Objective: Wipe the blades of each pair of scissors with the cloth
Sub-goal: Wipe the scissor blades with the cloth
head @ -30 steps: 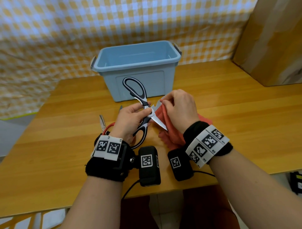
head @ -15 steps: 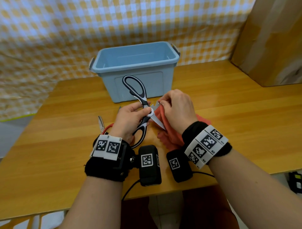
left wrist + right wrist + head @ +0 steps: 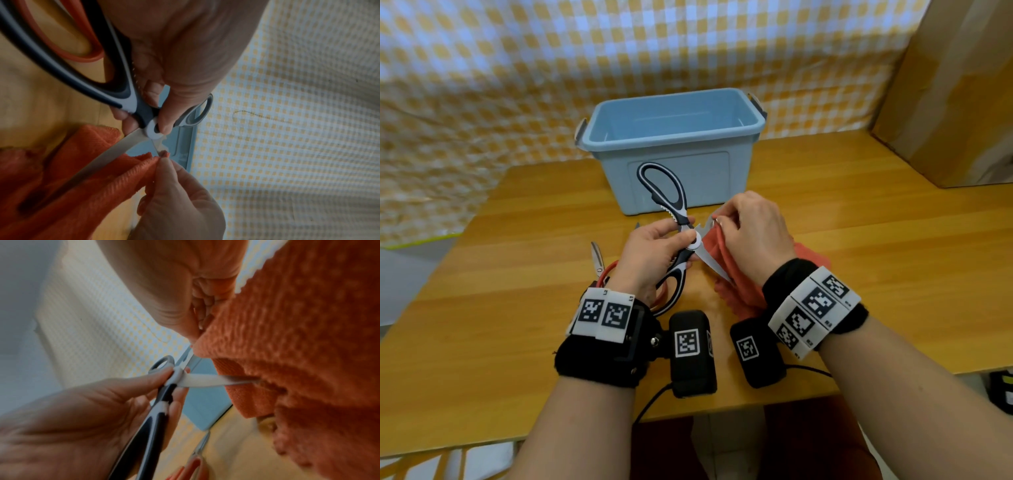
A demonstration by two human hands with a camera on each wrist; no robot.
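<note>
While left hand grips open scissors, right hand pinches cloth.

A light-brown wooden table fills the middle of the frame. On it, at upper centre, stands an open pale-blue plastic storage box. Left of centre lies a pair of red-handled metal scissors. A tall brown cardboard box stands at the upper right.
</note>
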